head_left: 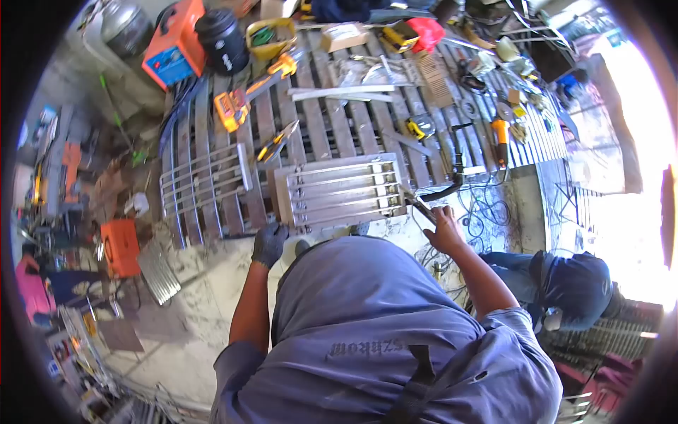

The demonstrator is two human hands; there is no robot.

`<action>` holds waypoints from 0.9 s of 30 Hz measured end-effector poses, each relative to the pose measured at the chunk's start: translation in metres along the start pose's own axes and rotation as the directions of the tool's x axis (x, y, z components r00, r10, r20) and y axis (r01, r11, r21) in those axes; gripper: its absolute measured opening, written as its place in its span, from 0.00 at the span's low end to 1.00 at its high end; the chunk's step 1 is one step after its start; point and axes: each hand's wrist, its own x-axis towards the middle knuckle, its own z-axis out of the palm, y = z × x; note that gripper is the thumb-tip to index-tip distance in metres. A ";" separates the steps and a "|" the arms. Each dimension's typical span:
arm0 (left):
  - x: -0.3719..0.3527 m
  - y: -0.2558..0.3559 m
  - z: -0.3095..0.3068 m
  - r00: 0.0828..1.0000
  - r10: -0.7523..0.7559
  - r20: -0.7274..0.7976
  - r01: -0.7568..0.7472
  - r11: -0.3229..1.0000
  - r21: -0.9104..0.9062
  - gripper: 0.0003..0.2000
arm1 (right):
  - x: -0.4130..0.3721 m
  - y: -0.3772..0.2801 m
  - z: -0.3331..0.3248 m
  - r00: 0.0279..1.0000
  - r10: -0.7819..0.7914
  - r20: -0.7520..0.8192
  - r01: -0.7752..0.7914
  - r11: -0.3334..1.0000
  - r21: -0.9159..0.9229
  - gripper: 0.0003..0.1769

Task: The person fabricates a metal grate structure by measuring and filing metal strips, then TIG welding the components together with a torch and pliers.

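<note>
A metal rack of parallel bars lies on a flat rectangular board near the front edge of the slatted bench. My left hand, in a dark glove, is closed at the board's near left corner. My bare right hand is wrapped round a long plier-like metal tool at the right end of the rack. The tool's tip points at the rack's near right corner. Left of the board lies a second barred metal piece.
On the slatted bench lie pliers, a tape measure, an orange-and-black power tool, metal strips and an angle grinder. Cables cover the floor at right. A person bends down at right.
</note>
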 end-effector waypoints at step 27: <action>0.020 0.005 -0.027 0.875 -0.317 0.366 0.313 0.947 0.071 0.18 | 0.462 -0.147 -0.128 0.969 0.118 -0.218 -0.084 0.984 0.158 0.19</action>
